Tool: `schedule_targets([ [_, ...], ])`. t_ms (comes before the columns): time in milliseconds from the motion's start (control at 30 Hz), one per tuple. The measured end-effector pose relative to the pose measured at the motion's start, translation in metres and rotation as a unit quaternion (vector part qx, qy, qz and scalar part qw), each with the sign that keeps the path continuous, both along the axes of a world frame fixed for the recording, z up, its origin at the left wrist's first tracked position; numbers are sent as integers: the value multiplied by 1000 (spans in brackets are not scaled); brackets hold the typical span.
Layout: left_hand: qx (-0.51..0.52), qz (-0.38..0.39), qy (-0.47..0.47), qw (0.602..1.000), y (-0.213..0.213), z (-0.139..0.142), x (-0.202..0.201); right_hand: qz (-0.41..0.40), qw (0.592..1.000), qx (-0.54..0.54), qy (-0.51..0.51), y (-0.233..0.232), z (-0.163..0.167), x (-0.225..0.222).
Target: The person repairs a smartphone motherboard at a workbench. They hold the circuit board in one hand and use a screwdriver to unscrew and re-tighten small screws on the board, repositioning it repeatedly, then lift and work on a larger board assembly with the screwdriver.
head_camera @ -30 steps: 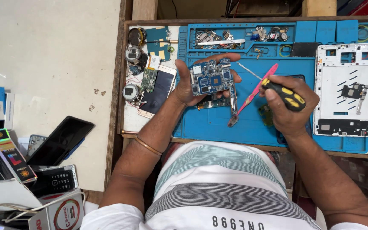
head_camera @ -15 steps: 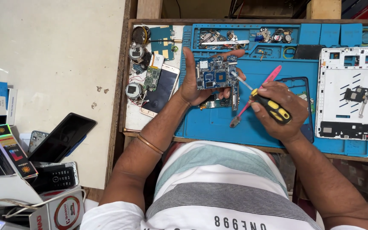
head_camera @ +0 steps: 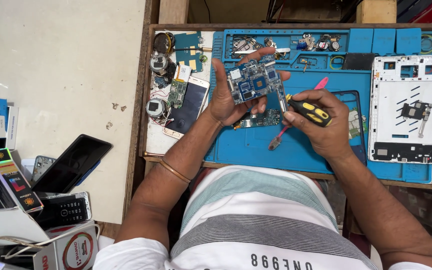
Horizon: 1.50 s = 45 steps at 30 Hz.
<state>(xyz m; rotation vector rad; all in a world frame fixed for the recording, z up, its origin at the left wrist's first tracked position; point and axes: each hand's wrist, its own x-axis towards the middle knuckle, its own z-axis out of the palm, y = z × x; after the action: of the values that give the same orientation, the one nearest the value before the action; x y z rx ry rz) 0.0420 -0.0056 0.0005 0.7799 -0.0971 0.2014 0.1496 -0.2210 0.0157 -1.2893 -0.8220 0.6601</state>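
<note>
A person held a blue circuit board [head_camera: 255, 82] over a blue mat [head_camera: 256, 145] on the table [head_camera: 146, 90].
A phone [head_camera: 188, 107] lay at left; the left hand [head_camera: 231, 97] gripped the lifted board, the right hand [head_camera: 321, 122] clasped a yellow-and-black screwdriver [head_camera: 310, 111] beside it, and a white tablet frame [head_camera: 407, 115] lay at right.

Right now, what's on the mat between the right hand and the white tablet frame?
Head view: between the right hand and the white tablet frame lies a dark bezel frame on the blue mat, with a small green board inside it.
</note>
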Motion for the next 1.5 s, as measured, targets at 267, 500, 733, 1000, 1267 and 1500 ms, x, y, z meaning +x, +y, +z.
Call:
schedule_targets([
  [267, 100, 122, 88, 984, 9, -12, 2, -68, 997, 33, 20, 0, 0, 6],
  [500, 132, 222, 113, 960, 14, -22, 6, -122, 990, 71, -5, -2, -1, 8],
  [733, 205, 226, 78, 949, 15, -23, 4, -162, 981, 105, 4, -3, -3, 15],
  [1000, 242, 222, 66, 942, 15, -23, 4, -184, 976, 113, 40, -3, -3, 17],
  [1267, 233, 217, 61, 946, 14, -23, 4, -184, 975, 117, 42, -3, -3, 17],
  [1500, 223, 221, 56, 948, 16, -26, 5, -168, 978, 120, 37, -3, -4, 18],
])
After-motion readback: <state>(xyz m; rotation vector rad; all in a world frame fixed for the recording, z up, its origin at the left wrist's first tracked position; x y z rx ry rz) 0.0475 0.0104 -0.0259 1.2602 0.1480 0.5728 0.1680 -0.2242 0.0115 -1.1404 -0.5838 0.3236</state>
